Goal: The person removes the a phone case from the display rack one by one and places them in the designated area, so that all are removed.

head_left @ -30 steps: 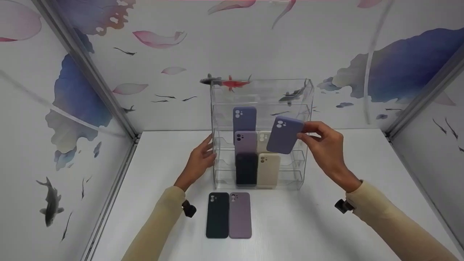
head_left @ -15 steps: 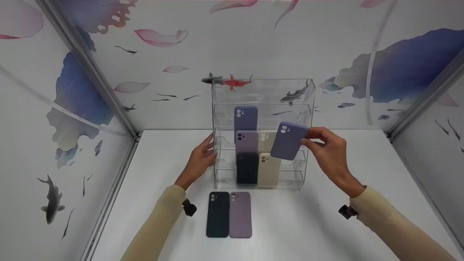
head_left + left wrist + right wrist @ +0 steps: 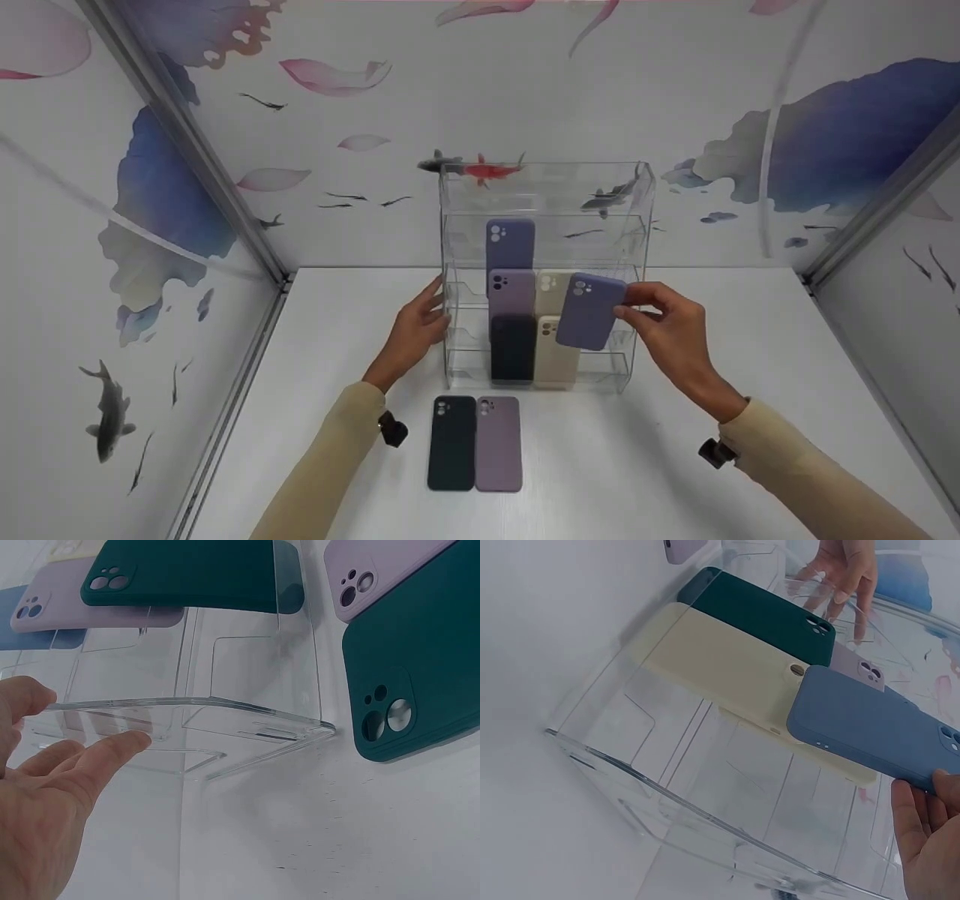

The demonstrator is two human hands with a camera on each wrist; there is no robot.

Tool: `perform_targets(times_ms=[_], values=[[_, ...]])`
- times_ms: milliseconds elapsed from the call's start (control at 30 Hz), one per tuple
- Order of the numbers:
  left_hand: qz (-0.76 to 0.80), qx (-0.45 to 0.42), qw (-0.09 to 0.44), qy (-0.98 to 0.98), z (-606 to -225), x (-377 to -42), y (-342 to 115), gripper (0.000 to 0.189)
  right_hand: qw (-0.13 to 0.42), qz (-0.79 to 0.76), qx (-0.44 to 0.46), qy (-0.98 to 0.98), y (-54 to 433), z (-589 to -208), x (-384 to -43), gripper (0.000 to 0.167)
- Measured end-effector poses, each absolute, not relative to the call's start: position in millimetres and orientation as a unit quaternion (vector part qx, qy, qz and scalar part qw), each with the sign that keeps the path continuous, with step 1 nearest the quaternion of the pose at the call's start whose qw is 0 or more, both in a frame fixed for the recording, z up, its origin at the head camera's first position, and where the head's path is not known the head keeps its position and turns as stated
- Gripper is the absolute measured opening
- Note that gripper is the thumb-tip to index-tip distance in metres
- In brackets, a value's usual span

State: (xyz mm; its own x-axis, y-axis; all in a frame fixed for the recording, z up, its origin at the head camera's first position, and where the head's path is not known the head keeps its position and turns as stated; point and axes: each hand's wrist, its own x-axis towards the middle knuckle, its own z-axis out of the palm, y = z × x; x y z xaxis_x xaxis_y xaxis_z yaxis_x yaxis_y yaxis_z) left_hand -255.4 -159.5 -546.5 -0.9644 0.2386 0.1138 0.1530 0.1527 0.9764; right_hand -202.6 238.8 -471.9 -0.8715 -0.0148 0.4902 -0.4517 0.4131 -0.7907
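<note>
In the head view my right hand [image 3: 670, 334] pinches a blue-purple phone case [image 3: 590, 311] by its right edge. The case hangs tilted in front of a clear tiered rack [image 3: 626, 373], partly covering a cream case [image 3: 556, 360] and another cream case [image 3: 547, 283] behind. My left hand [image 3: 414, 331] rests against the rack's left side, its fingers extended along the clear panel in the left wrist view. A dark green case [image 3: 513, 349], a lilac case [image 3: 511, 291] and a blue-purple case [image 3: 510, 241] stand in the rack's left column.
On the white table [image 3: 337, 300], before the rack, lie another dark green case [image 3: 451, 444] and another lilac case [image 3: 499, 444] side by side. Printed walls [image 3: 615, 97] enclose the back and both sides.
My right hand has lowered the blue-purple case, so it now overlaps the front cream case's upper right corner. My left hand has stayed at the rack's side.
</note>
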Motion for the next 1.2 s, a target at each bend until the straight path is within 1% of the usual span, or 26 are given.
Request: perform_targets(times_ms=[433, 1000, 1200], values=[[0.634, 0.129, 0.029, 0.762, -546, -256, -159, 0.075, 0.181, 0.523, 0.137, -0.821, 238, -494, -193, 0.026], [0.63, 0.134, 0.039, 0.764, -548, -256, -161, 0.076, 0.146, 0.526, 0.11, -0.831, 243, -519, -179, 0.026], [0.623, 0.134, 0.031, 0.77, -548, -256, -160, 0.075, 0.131, 0.526, 0.101, -0.835, 243, -527, -175, 0.026]])
